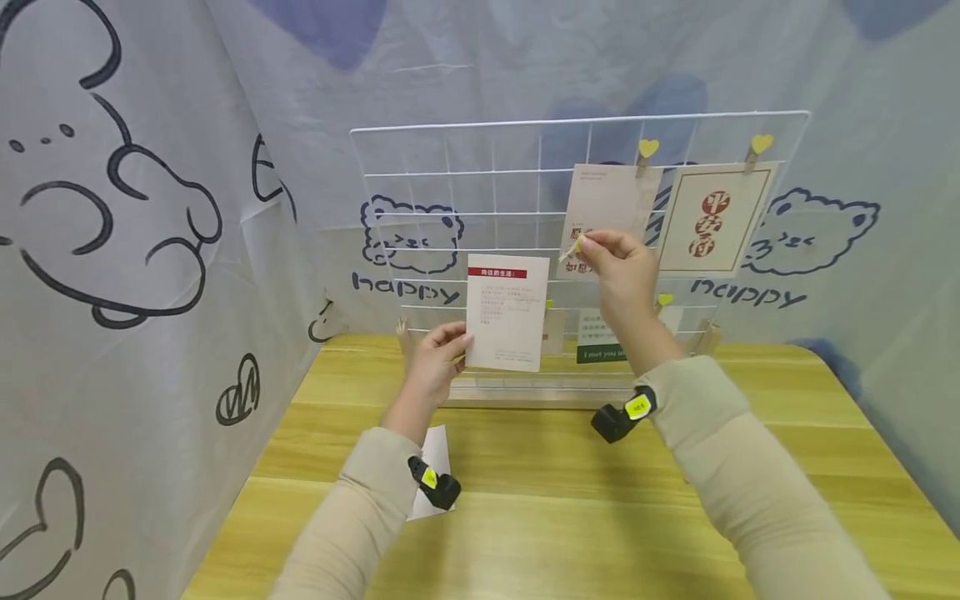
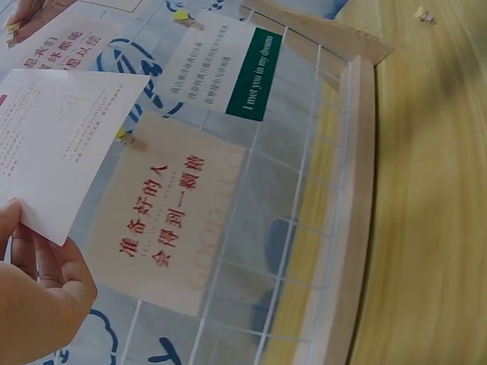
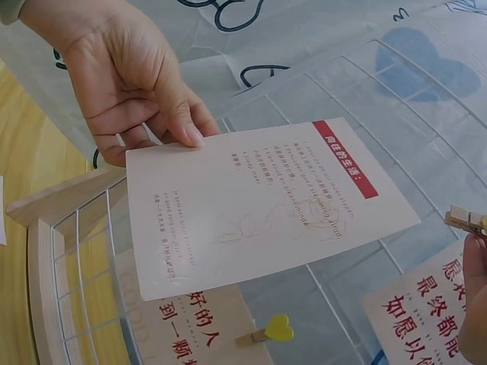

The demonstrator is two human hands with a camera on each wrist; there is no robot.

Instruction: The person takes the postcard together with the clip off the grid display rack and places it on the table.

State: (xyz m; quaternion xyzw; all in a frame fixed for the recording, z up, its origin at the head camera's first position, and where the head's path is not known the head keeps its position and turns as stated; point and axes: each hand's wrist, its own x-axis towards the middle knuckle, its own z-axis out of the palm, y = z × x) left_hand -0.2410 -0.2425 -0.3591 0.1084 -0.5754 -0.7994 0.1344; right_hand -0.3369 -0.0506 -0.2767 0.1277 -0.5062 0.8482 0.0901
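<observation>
In the head view, I see the left hand (image 1: 437, 360) pinch a red-headed card (image 1: 506, 312) before the grid (image 1: 450, 127); the right hand (image 1: 622, 271) pinches a clothespin (image 1: 570, 252). Left wrist: a peg (image 2: 135, 142) secures another card (image 2: 171, 220). Right wrist: the edge hold seemingly keeps the print readable.

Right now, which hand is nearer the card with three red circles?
Right hand: just left of that card, pinching a clip; left hand: farther left and lower, holding another card.
</observation>
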